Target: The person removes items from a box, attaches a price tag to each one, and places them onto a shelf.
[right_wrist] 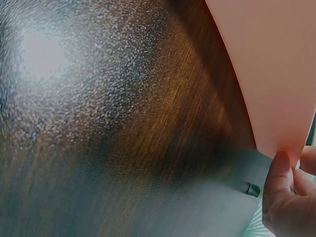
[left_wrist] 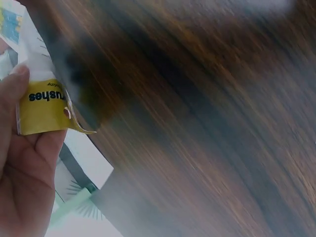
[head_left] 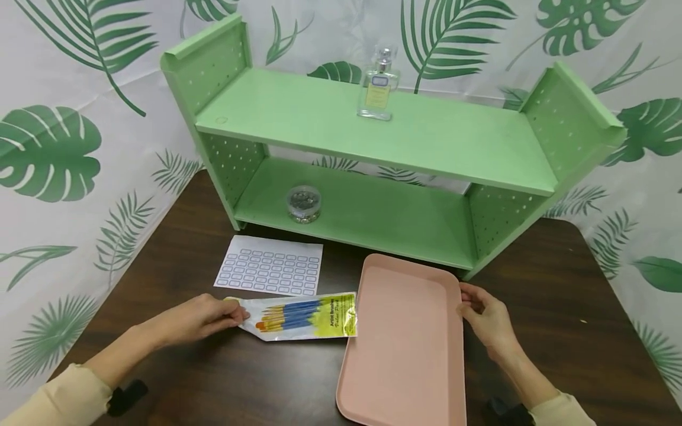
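The packet of artist brushes (head_left: 301, 319) runs rightward from the left grip (head_left: 212, 318), which pinches its end; its other end overlaps the tray's left rim in the head view. The pink tray (head_left: 405, 349) lies left of the right grip (head_left: 487, 319), whose thumb and fingers pinch its rim. Just beyond the left grip, a label sheet (head_left: 266, 266) rests on the dark bench (head_left: 256, 384). Farther beyond both grips stands a green shelf (head_left: 469, 145), with a round container (head_left: 303, 204) on its lower board and a glass bottle (head_left: 378, 92) above.
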Demonstrator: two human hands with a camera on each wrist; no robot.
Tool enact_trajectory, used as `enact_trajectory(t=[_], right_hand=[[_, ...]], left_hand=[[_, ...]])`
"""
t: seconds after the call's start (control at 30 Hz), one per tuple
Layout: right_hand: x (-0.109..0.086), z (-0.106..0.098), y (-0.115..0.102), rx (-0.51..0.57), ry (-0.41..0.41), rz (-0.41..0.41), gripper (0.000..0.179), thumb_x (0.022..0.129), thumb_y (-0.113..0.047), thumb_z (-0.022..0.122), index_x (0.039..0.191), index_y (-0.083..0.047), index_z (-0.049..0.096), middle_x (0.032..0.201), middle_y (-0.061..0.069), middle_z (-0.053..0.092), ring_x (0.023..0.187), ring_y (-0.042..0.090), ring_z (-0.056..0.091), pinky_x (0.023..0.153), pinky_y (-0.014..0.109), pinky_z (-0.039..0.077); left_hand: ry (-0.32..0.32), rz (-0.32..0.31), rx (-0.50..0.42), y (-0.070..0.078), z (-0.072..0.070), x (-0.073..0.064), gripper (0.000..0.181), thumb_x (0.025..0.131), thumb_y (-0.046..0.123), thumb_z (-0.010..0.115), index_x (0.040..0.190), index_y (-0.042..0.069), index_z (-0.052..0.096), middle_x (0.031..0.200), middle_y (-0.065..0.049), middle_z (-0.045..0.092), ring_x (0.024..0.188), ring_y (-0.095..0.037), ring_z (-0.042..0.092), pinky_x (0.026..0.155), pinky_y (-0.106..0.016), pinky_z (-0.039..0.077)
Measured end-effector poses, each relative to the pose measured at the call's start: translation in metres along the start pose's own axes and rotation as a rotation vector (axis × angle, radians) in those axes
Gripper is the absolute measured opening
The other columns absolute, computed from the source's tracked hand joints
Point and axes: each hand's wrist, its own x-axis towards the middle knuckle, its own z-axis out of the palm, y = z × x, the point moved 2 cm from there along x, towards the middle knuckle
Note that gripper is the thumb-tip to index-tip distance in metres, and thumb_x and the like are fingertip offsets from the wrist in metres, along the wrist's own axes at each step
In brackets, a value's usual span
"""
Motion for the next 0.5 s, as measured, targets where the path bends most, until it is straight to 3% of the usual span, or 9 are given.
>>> enact_trajectory(t=[0.3,0.5], right_hand=[[0.000,-0.001,0.002,-0.022,0.003,0.017,0.039,0.089,0.004,0.054,0.127,0.009,0.050,0.111,0.024,0.058,0.080,-0.008,0.048,0.066,0.010,0.045],[0.001,0.002,0.000,-0.020,0.000,0.015,0.039,0.088,0.005,0.053,0.127,0.010,0.050,0.109,0.024,0.058,0.080,-0.007,0.049,0.066,0.010,0.045]], left_hand=[[-0.117,-0.119,-0.111,-0.013,-0.009,-0.008,0.007,0.092,0.008,0.059,0.096,0.013,0.062,0.092,0.005,0.067,0.077,0.004,0.052,0.064,-0.017,0.048],[-0.137,-0.155,-0.120,-0.016,-0.015,-0.015,0.007,0.091,0.009,0.060,0.091,0.016,0.062,0.099,0.002,0.069,0.086,0.003,0.054,0.072,-0.022,0.052]])
